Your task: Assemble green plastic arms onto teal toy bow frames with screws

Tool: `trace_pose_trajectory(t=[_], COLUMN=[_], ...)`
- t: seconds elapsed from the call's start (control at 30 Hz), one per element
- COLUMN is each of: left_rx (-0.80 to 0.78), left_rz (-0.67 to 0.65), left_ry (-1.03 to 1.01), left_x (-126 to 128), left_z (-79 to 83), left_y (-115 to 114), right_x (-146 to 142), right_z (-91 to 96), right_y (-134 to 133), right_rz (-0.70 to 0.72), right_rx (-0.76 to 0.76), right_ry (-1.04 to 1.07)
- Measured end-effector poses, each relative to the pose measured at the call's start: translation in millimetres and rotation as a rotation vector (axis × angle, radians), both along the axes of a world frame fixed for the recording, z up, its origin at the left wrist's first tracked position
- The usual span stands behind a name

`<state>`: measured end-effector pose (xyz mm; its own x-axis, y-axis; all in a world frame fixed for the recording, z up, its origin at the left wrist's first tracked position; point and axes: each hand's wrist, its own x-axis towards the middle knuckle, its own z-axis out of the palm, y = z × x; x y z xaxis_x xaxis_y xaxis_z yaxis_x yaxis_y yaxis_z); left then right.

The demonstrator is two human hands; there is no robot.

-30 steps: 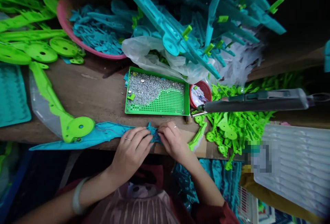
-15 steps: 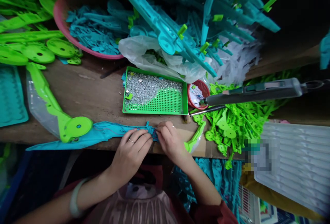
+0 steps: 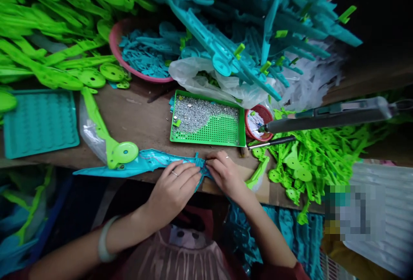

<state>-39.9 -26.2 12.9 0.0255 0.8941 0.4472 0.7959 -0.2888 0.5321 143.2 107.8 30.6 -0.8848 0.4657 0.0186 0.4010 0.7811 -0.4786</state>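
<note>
Hands, left [image 3: 176,185] and right [image 3: 225,174], grip one blue part [image 3: 155,161] near one green tray [image 3: 222,127].

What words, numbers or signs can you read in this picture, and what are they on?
None that I can read.
Blue plastic piece under the hands: no readable writing.
Hanging dark tool: any marking is too blurred to read.
Clear ridged plastic at the right: a blocky, pixelated patch covers part of it, so I can't tell what's underneath.

No readable text or labels
</note>
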Motion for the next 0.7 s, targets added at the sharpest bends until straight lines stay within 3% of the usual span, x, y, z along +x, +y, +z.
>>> trace_pose_trajectory(t=[0.13,0.27,0.4,0.7], left_rx=[-0.092,-0.195,-0.161,-0.097], left_rz=[0.105,0.035,0.037,-0.04], left_ry=[0.039,0.13,0.127,0.139], left_x=[-53.7,-90.9,-93.5,-92.0], left_z=[16.5,12.7,2.1,-2.8], left_y=[-3.6,-5.8,-11.1,-15.9], right_x=[-16.6,-60.9,-91.4,-87.9], right_z=[13.3,11.3,1.4,-5.7], right_y=[-18.4,-46.8,-58.6,-52.8], right_rz=[-0.061,-0.032,-0.043,-0.144], right_rx=[0.127,0.16,0.134,-0.201], right_ry=[0.017,-0.012,-0.087,0.223])
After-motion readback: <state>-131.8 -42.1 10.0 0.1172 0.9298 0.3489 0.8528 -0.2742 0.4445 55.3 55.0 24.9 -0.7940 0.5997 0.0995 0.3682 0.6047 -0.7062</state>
